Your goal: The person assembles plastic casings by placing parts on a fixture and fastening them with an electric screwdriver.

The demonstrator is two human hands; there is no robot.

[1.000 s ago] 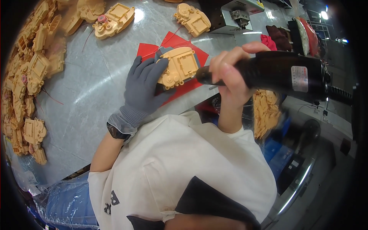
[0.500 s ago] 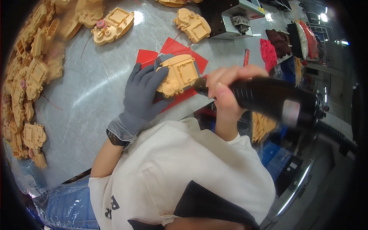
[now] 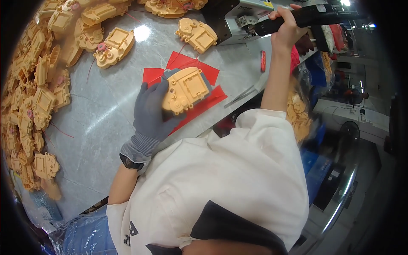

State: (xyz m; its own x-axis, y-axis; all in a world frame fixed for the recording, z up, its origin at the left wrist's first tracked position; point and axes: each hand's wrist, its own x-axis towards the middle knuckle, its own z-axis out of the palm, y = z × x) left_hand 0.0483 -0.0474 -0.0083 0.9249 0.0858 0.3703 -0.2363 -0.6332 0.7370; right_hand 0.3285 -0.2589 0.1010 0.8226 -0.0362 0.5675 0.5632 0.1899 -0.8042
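Note:
My left hand [image 3: 152, 110], in a grey glove, grips a yellow plastic housing [image 3: 185, 90] by its left side. The housing sits on a dark grey block [image 3: 207, 80], mostly hidden beneath it, with red sheets or tape [image 3: 216, 97] spread around on the table. My bare right hand [image 3: 287, 26] is wrapped round a black electric screwdriver [image 3: 312, 16], held out at the far right. The driver's tip meets the metal outlet [image 3: 246, 22] of a black and grey box-shaped machine [image 3: 225, 19]; whether they touch, I cannot tell.
Many yellow housings [image 3: 42, 102] are heaped along the left side. Single housings lie beyond my left hand, one [image 3: 114, 47] with a pink part and a thin red wire, another [image 3: 197, 35] near the machine. A red pen-like stick [image 3: 262, 61] and tweezers [image 3: 242, 97] lie at the right.
My right hand has carried the screwdriver from beside the housing up and away to the machine's outlet. The left hand keeps its hold on the housing; the whole view has shifted slightly.

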